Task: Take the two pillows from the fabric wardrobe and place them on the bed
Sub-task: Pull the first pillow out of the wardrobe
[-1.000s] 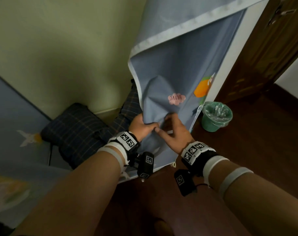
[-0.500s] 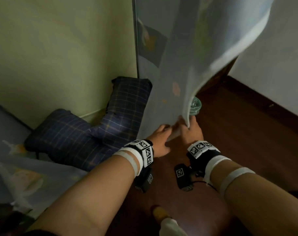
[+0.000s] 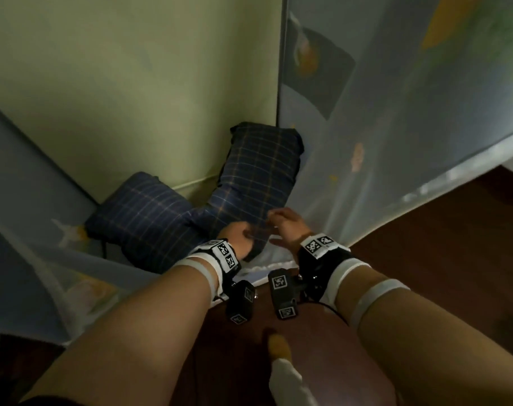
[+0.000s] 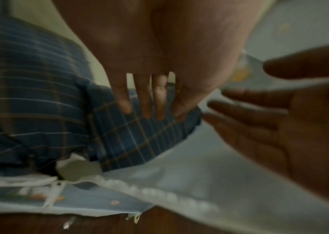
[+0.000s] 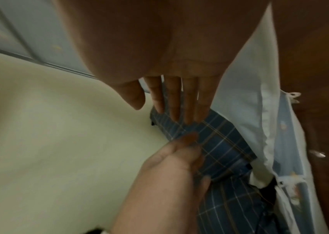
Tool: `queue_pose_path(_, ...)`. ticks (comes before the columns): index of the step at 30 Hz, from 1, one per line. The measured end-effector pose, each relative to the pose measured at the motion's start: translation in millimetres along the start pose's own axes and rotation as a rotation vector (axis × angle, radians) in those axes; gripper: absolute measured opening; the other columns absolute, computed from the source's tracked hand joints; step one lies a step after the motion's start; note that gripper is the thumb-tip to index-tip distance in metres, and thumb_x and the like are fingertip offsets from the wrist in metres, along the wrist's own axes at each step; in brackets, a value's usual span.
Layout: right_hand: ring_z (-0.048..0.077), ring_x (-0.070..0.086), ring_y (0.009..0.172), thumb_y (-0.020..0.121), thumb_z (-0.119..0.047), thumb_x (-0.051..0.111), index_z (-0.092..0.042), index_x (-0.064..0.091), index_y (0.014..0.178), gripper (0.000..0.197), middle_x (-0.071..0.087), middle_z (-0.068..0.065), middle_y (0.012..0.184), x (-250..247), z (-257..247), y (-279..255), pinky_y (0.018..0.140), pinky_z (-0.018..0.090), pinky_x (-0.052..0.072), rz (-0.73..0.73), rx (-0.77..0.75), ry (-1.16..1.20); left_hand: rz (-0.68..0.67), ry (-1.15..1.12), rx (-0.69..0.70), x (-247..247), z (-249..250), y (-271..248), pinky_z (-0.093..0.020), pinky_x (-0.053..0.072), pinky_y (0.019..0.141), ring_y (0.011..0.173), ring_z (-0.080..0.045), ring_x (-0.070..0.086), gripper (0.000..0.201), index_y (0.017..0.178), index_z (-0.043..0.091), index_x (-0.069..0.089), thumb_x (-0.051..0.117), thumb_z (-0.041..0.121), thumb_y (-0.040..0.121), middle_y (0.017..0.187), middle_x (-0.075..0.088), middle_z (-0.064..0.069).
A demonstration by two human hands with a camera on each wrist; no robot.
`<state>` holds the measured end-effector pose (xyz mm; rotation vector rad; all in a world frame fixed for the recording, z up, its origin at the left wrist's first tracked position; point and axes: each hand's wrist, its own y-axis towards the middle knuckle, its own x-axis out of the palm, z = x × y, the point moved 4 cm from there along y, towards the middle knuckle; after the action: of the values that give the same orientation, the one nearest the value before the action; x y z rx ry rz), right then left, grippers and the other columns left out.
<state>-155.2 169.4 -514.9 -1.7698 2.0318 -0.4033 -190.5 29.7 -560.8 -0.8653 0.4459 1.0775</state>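
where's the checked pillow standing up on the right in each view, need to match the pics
head: upright pillow just above centre, in the corner.
left wrist: upright pillow at centre, its top edge under the camera's own hand.
right wrist: upright pillow right of centre, between the two hands.
shared landmark: the left hand, with its grip on that pillow's near corner.

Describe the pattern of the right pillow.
The right pillow is dark blue plaid with thin pale lines, clearest in the head view.

wardrobe flap (image 3: 396,171) let go and lifted aside, left hand (image 3: 234,238) now gripping the upright pillow (image 3: 258,177), right hand (image 3: 287,227) touching it
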Motion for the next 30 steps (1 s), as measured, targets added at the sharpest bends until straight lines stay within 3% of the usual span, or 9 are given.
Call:
queue_pose_path(4,0.030,0.057,0.097,0.095,-0.023,0.053,-0.018,0.059,0.082,0.016,0.061,0.015,0.098,13,15,54,0.100,0.054,0.046,-0.014,0.094,0.014,0.059,-0.003,-0.140,-13,-41,50,-0.033,0.045,0.102,0.118,-0.032,0.059,0.037,0.120,0.012,0.065,0.059,0.017,0.084,0.130,0.064,-0.010)
queue_pose_path(7,0.032,0.055,0.105,0.094,-0.028,0.052,0.000,0.056,0.123,0.041,0.056,0.015,0.114,16,31,98,0.106,0.054,0.044,0.031,0.144,0.037,0.130,-0.031,-0.202,-22,-64,89,-0.039,0.048,0.101,0.117,-0.037,0.060,0.042,0.120,0.007,0.063,0.068,0.021,0.081,0.126,0.064,-0.016)
queue_pose_path(11,0.036,0.055,0.121,0.079,-0.038,0.056,-0.014,0.053,0.126,0.053,0.056,0.016,0.134,17,61,144,0.108,0.052,0.043,0.094,0.152,0.099,0.207,-0.073,-0.246,-28,-101,130,-0.047,0.039,0.111,0.135,-0.039,0.042,0.094,0.147,0.023,0.035,0.079,0.049,0.068,0.150,0.039,-0.018)
queue_pose_path(14,0.033,0.054,0.123,0.092,-0.020,0.055,-0.010,0.046,0.140,0.050,0.054,0.013,0.138,18,57,146,0.110,0.050,0.042,0.157,0.123,0.119,0.187,-0.054,-0.264,-27,-116,151,-0.051,0.031,0.117,0.145,-0.037,0.027,0.112,0.154,0.033,0.015,0.077,0.061,0.065,0.160,0.023,-0.015)
queue_pose_path(20,0.026,0.049,0.132,0.078,-0.041,0.057,-0.024,0.034,0.149,0.077,0.047,0.006,0.149,36,78,156,0.114,0.048,0.037,0.238,0.064,0.122,0.131,-0.132,-0.292,-22,-137,176,-0.054,0.036,0.113,0.141,-0.037,0.037,0.130,0.155,0.026,0.011,0.082,0.063,0.052,0.158,0.032,-0.013)
queue_pose_path(23,0.026,0.050,0.132,0.070,-0.052,0.056,-0.034,0.031,0.149,0.085,0.047,0.003,0.150,43,103,164,0.112,0.049,0.040,0.272,0.077,0.126,0.077,-0.132,-0.286,-25,-142,181,-0.049,0.041,0.110,0.134,-0.036,0.048,0.113,0.152,0.019,0.025,0.084,0.051,0.062,0.150,0.046,-0.012)
queue_pose_path(26,0.021,0.055,0.126,0.079,-0.042,0.056,-0.034,0.037,0.146,0.071,0.054,0.000,0.143,56,76,132,0.109,0.042,0.043,0.327,0.072,0.081,0.019,-0.095,-0.281,-32,-141,175,-0.042,0.053,0.094,0.108,-0.036,0.066,0.051,0.112,0.012,0.070,0.076,0.048,0.075,0.115,0.071,-0.014)
queue_pose_path(28,0.020,0.057,0.120,0.089,-0.028,0.056,-0.029,0.040,0.145,0.058,0.058,-0.001,0.137,67,67,116,0.102,0.035,0.045,0.353,0.066,0.053,0.040,-0.129,-0.241,-41,-138,165,-0.042,0.055,0.088,0.096,-0.037,0.069,0.033,0.080,0.010,0.068,0.073,0.043,0.080,0.099,0.073,-0.018)
queue_pose_path(30,0.025,0.057,0.122,0.091,-0.027,0.055,-0.029,0.037,0.146,0.058,0.058,0.004,0.138,79,63,101,0.104,0.038,0.045,0.386,0.064,0.047,0.076,-0.155,-0.186,-53,-135,158,-0.041,0.054,0.085,0.094,-0.039,0.067,0.031,0.071,0.012,0.058,0.070,0.038,0.084,0.098,0.072,-0.022)
